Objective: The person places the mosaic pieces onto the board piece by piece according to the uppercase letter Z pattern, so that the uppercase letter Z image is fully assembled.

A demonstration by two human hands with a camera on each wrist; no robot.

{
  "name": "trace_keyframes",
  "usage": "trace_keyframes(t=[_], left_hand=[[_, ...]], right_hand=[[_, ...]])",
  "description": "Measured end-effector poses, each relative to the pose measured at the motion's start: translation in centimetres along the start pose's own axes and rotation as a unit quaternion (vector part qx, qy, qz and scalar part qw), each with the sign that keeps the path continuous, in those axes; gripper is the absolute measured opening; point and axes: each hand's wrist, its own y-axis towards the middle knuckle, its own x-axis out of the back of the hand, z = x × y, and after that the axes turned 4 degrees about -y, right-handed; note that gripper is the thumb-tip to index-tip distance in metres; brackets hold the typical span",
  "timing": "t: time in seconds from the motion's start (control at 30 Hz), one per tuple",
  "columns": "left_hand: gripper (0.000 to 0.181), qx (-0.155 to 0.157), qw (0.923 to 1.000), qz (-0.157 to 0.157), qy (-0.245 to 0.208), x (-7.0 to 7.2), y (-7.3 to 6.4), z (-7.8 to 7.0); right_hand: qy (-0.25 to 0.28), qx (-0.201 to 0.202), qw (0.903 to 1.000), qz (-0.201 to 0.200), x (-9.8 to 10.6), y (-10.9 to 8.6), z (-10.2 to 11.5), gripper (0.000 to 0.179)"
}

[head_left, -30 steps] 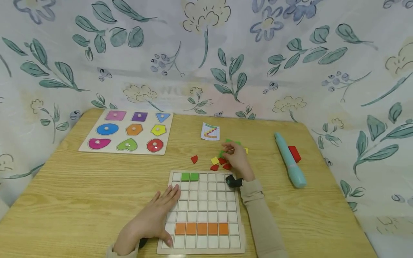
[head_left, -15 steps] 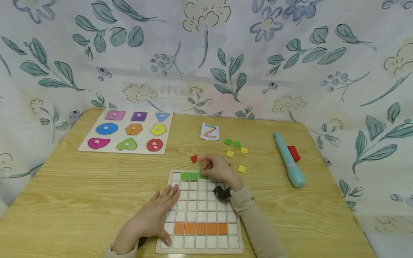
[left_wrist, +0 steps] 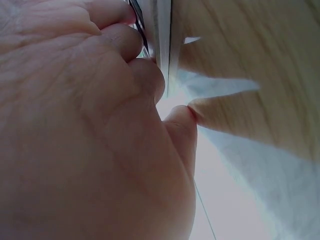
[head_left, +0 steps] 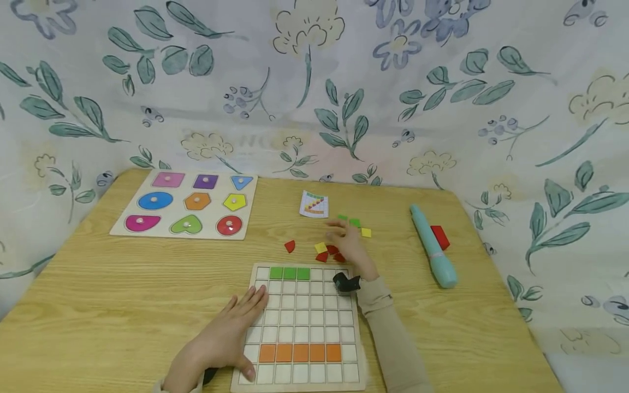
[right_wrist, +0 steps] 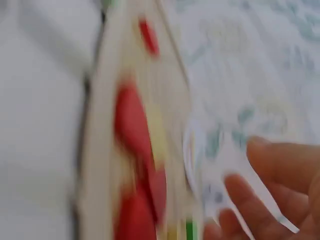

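Your left hand [head_left: 221,335] is lying flat on the left edge of the grid board [head_left: 301,317], its thumb standing well apart from the fingers. Your right hand [head_left: 348,243] is hovering over the loose pieces beyond the board, its fingers loosely bent and standing apart. Near it, red wedges [head_left: 321,256] and a yellow square [head_left: 320,248] are lying to the left, while loose green squares [head_left: 355,222] are sitting just past your fingers. On the board, three green tiles [head_left: 290,273] are filling cells in the far row, and five orange tiles [head_left: 300,353] are lining the second-nearest row. Farther out, a pattern card [head_left: 314,205], a shape puzzle [head_left: 164,215] and a teal stick [head_left: 437,256] are resting on the worktop [head_left: 123,305].
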Motion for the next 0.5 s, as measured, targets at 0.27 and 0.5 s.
trace_keyframes(t=[0.27, 0.5], left_hand=[[0.140, 0.001, 1.0000, -0.003, 0.002, 0.3, -0.3, 0.3], [0.140, -0.005, 0.9999, 0.000, 0.009, -0.1, -0.3, 0.2]], right_hand=[[-0.072, -0.009, 0.9962, -0.048, 2.5, 2.1, -2.9, 0.049], [-0.046, -0.018, 0.9985, -0.024, 2.1, 3.2, -3.2, 0.050]])
